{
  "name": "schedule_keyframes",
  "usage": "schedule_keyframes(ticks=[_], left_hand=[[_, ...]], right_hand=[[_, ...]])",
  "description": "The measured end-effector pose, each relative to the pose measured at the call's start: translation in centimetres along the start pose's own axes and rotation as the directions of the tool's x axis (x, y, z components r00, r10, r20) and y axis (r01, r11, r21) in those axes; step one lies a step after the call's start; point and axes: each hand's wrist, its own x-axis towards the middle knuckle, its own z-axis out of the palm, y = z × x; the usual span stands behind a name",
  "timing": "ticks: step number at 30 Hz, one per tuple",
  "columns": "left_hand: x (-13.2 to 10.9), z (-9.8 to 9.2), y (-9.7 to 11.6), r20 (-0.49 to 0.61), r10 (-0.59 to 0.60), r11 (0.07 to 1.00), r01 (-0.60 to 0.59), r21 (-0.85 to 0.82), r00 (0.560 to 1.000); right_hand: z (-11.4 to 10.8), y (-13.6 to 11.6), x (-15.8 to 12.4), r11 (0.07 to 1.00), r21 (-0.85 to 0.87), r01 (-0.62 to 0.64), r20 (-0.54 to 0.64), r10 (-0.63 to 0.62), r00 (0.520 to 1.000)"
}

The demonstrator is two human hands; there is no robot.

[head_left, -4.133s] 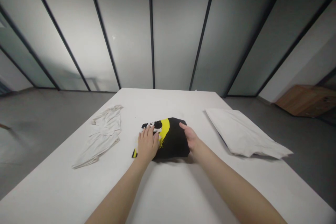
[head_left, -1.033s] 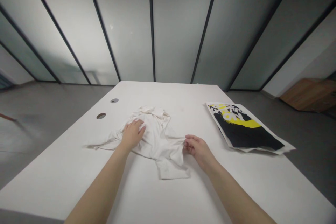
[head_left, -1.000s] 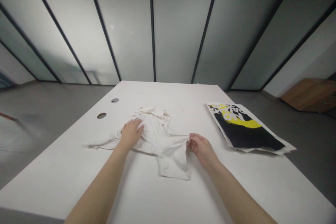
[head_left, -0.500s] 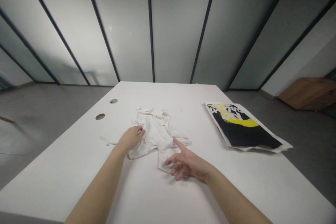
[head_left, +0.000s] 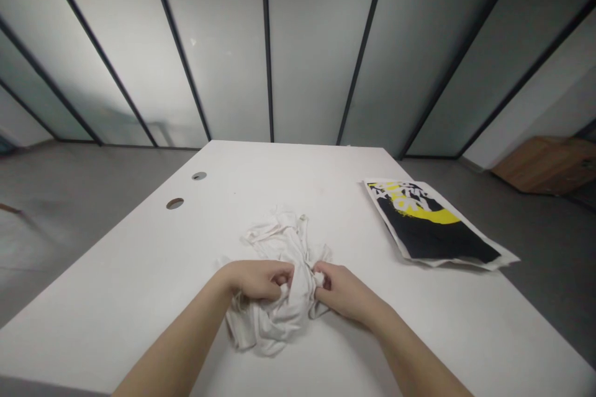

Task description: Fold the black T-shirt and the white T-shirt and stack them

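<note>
Your left hand and right hand are both clenched on bunched fabric of the white shirt. Shirt sits crumpled mid-table, between your arms. Black-and-yellow shirt lies folded on white cloth, well off to your right.

Ahead of you, tall frosted panels stand between dark bars. To your left, two round holes sit in the white table. Beyond its edges you see gray floor; far right, a wooden cabinet beside a pale wall.
</note>
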Motion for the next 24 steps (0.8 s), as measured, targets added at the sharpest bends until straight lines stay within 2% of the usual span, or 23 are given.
schedule_keyframes(ticks=[2, 3, 5, 7, 8, 10, 12, 14, 15, 17, 19, 21, 24], left_hand=[[-0.5, -0.2, 0.1, 0.093, -0.026, 0.974, 0.046, -0.222, 0.995], [-0.9, -0.4, 0.2, 0.100, -0.031, 0.946, 0.061, -0.319, 0.995], [-1.7, -1.2, 0.3, -0.010, -0.031, 0.903, 0.024, -0.429, 0.999], [-2.5, -2.1, 0.2, -0.244, -0.030, 0.870, -0.095, -0.484, 0.969], [-2.7, -2.6, 0.0, -0.373, -0.030, 0.857, -0.168, -0.486, 0.927], [-2.7, -3.4, -0.4, -0.582, -0.038, 0.834, -0.295, -0.466, 0.812], [-2.3, -3.9, -1.0, -0.693, -0.062, 0.805, -0.375, -0.460, 0.718], [-1.5, -4.0, -1.6, -0.758, -0.082, 0.778, -0.434, -0.454, 0.647], [-1.1, -4.0, -1.8, -0.784, -0.088, 0.772, -0.455, -0.444, 0.615], [-0.4, -3.7, -2.1, -0.824, -0.081, 0.783, -0.476, -0.401, 0.560], [0.2, -3.3, -2.2, -0.836, -0.053, 0.802, -0.476, -0.362, 0.547], [0.6, -2.8, -2.1, -0.804, -0.027, 0.806, -0.463, -0.368, 0.593], [1.4, -1.7, -1.8, -0.716, 0.005, 0.777, -0.454, -0.437, 0.698]], right_hand=[[-0.4, 0.2, 0.0, 0.997, -0.037, 0.060, -0.071, -0.063, 0.995], [-0.8, 0.6, 0.1, 0.997, -0.038, 0.064, -0.119, -0.068, 0.991], [-1.5, 1.7, 0.5, 0.999, -0.004, 0.035, -0.253, -0.035, 0.967], [-2.5, 3.2, 1.2, 0.993, 0.116, -0.016, -0.399, 0.062, 0.915], [-2.9, 3.9, 1.6, 0.976, 0.213, -0.034, -0.458, 0.130, 0.879], [-3.7, 5.2, 2.3, 0.905, 0.426, 0.002, -0.540, 0.253, 0.803], [-4.2, 5.9, 2.9, 0.814, 0.563, 0.144, -0.626, 0.306, 0.718], [-4.1, 6.1, 3.3, 0.761, 0.579, 0.293, -0.706, 0.288, 0.647], [-3.9, 6.1, 3.5, 0.755, 0.562, 0.338, -0.732, 0.264, 0.628], [-3.4, 6.0, 3.5, 0.778, 0.515, 0.359, -0.737, 0.188, 0.650], [-2.7, 5.7, 3.3, 0.835, 0.447, 0.321, -0.704, 0.107, 0.702], [-2.1, 5.3, 3.0, 0.898, 0.364, 0.247, -0.654, 0.058, 0.754], [-1.3, 4.0, 2.4, 0.957, 0.233, 0.175, -0.537, -0.023, 0.844]])
